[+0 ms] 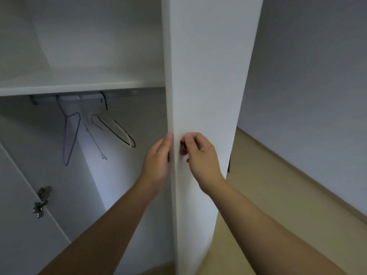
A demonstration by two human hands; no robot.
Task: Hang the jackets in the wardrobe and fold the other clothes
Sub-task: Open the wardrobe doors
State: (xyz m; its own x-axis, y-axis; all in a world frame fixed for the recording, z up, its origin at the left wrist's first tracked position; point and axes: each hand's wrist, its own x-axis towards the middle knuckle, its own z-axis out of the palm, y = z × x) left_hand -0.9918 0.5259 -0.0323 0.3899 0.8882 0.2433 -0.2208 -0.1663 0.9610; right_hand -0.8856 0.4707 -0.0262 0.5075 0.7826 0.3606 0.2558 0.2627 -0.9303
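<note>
A white wardrobe door point(206, 76) stands edge-on in the middle of the view. My right hand point(200, 157) pinches a small dark handle point(183, 145) on the door's outer face. My left hand point(157, 161) lies flat against the door's inner side, thumb up along its edge. Inside the wardrobe, a rail point(119, 95) under a white shelf point(79, 87) carries empty hangers: a purple one point(69, 133), a grey one point(95, 139) and a white-and-black one point(117, 128). No jackets or other clothes are in view.
The left door point(19, 205) stands open at the lower left, with a metal hinge point(41, 201) on it. A beige floor point(278, 195) and a grey wall point(307, 86) lie to the right of the wardrobe.
</note>
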